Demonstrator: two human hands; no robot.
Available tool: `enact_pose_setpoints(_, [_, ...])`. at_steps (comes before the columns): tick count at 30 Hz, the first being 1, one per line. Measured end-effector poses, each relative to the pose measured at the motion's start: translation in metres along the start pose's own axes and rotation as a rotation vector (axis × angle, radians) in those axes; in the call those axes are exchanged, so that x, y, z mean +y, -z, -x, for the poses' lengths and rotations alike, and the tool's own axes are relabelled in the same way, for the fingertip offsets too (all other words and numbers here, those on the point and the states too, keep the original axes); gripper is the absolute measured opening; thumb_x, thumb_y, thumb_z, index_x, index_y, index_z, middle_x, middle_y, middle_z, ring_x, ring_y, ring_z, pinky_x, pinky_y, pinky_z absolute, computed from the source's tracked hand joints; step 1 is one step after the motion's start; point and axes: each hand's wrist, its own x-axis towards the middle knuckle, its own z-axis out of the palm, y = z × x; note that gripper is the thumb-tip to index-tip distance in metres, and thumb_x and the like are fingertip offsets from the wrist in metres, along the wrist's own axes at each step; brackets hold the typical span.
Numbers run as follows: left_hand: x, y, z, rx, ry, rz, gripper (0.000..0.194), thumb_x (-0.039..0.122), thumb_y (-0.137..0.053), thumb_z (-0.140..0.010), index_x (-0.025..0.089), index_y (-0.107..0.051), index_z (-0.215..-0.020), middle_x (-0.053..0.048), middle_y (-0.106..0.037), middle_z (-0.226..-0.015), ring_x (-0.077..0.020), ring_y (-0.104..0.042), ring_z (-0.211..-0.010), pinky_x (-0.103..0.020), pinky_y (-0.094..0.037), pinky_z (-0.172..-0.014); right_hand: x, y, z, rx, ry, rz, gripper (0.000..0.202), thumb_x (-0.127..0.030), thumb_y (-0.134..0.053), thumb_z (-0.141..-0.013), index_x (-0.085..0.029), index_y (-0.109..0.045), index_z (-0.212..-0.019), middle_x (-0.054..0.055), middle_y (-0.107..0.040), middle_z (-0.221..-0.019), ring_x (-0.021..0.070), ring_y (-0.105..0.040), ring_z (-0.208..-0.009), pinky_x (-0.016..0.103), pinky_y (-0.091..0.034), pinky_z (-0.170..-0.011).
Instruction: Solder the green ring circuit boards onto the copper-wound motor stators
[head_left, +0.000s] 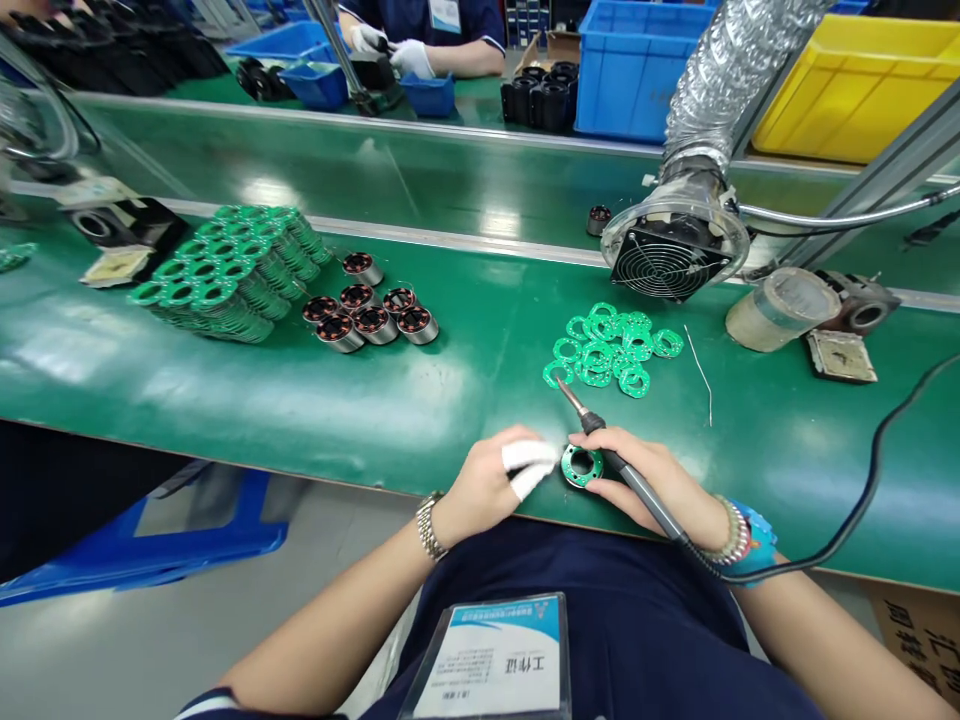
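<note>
My right hand (pixel 637 470) carries a soldering iron (pixel 637 485) across its palm, the tip pointing up and left. Its thumb and fingers also grip a ring-shaped green circuit board (pixel 582 466), which seems to sit on a round metal part near the table's front edge. White covers wrap fingers of my left hand (pixel 499 470), which are drawn together against the board's left side. Blur at these fingertips hides what they pinch, if anything. Loose green ring boards (pixel 598 356) lie beyond the iron's tip.
Copper-wound motor stators (pixel 373 320) stand left of centre, beside stacked green boards (pixel 225 270). A fume fan (pixel 671 262) hangs at the right, near a solder wire (pixel 699 375), a cloudy jar (pixel 780 308) and an iron stand (pixel 862 305). The iron's cord (pixel 874 460) crosses rightward. A gloved co-worker sits opposite.
</note>
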Motion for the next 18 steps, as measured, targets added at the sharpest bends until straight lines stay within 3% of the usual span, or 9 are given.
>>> enact_pose_setpoints(2, [-0.002,0.004,0.004,-0.095,-0.232,-0.298,0.016,0.029,-0.051,-0.084,0.015,-0.060,-0.087,-0.005,-0.064,-0.076,-0.0132,-0.059,-0.066,-0.025,-0.047,-0.062,0.000,0.000,0.000,0.005,0.003,0.001,0.034,-0.022,-0.057,-0.083,-0.021,-0.048,-0.116,0.008,-0.062,-0.105,0.0183,-0.061,-0.095,0.030,-0.050,-0.083])
enact_pose_setpoints(4, [-0.002,0.004,0.006,-0.168,-0.345,-0.486,0.021,0.032,-0.048,-0.087,0.015,-0.060,-0.085,-0.004,-0.061,-0.068,-0.0123,-0.056,-0.059,-0.024,-0.045,-0.057,0.000,0.000,0.000,0.008,0.001,-0.001,0.035,-0.021,-0.057,-0.083,-0.021,-0.047,-0.117,0.008,-0.062,-0.105,0.0181,-0.061,-0.095,0.030,-0.050,-0.082])
enact_pose_setpoints(6, [-0.002,0.001,0.005,-0.175,-0.400,-0.529,0.024,0.031,-0.045,-0.089,0.015,-0.061,-0.083,-0.004,-0.061,-0.067,-0.0124,-0.055,-0.058,-0.023,-0.045,-0.056,0.001,-0.001,0.001,0.012,-0.004,-0.003,0.036,-0.021,-0.056,-0.083,-0.021,-0.046,-0.118,0.008,-0.062,-0.106,0.0177,-0.062,-0.094,0.030,-0.050,-0.082])
enact_pose_setpoints(8, [0.001,-0.003,0.003,-0.142,-0.390,-0.400,0.020,0.028,-0.047,-0.088,0.016,-0.063,-0.083,-0.005,-0.064,-0.073,-0.0127,-0.058,-0.064,-0.024,-0.046,-0.059,0.001,-0.005,0.004,0.032,-0.004,0.000,0.037,-0.021,-0.057,-0.083,-0.022,-0.046,-0.118,0.007,-0.061,-0.107,0.0177,-0.061,-0.094,0.030,-0.050,-0.081])
enact_pose_setpoints(10, [0.005,-0.006,0.001,-0.089,-0.227,-0.142,0.013,0.026,-0.055,-0.083,0.017,-0.064,-0.081,-0.005,-0.065,-0.080,-0.0129,-0.059,-0.070,-0.024,-0.048,-0.064,-0.001,-0.012,0.009,0.095,-0.002,0.024,0.037,-0.021,-0.057,-0.083,-0.021,-0.046,-0.118,0.008,-0.060,-0.106,0.0186,-0.060,-0.095,0.032,-0.050,-0.081])
enact_pose_setpoints(14, [0.016,-0.010,-0.006,-0.048,0.336,0.390,0.011,0.024,-0.065,-0.072,0.014,-0.062,-0.072,-0.001,-0.061,-0.068,-0.0104,-0.056,-0.060,-0.023,-0.048,-0.060,-0.009,-0.024,0.018,0.254,-0.009,0.118,0.038,-0.020,-0.058,-0.081,-0.019,-0.046,-0.118,0.010,-0.060,-0.102,0.0215,-0.057,-0.094,0.036,-0.050,-0.081])
enact_pose_setpoints(16, [0.020,-0.010,-0.009,-0.052,0.475,0.513,0.012,0.024,-0.067,-0.069,0.013,-0.062,-0.070,0.000,-0.060,-0.063,-0.0092,-0.054,-0.055,-0.022,-0.047,-0.058,-0.014,-0.026,0.017,0.279,-0.022,0.125,0.037,-0.020,-0.058,-0.081,-0.018,-0.047,-0.116,0.010,-0.060,-0.101,0.0214,-0.057,-0.091,0.036,-0.050,-0.079])
enact_pose_setpoints(18, [0.022,-0.010,-0.011,-0.045,0.511,0.557,0.013,0.024,-0.070,-0.066,0.013,-0.063,-0.068,0.001,-0.059,-0.061,-0.0089,-0.053,-0.054,-0.022,-0.045,-0.057,-0.016,-0.025,0.013,0.292,-0.040,0.093,0.030,-0.018,-0.056,-0.082,-0.020,-0.050,-0.111,0.008,-0.059,-0.096,0.0194,-0.057,-0.086,0.034,-0.050,-0.076])
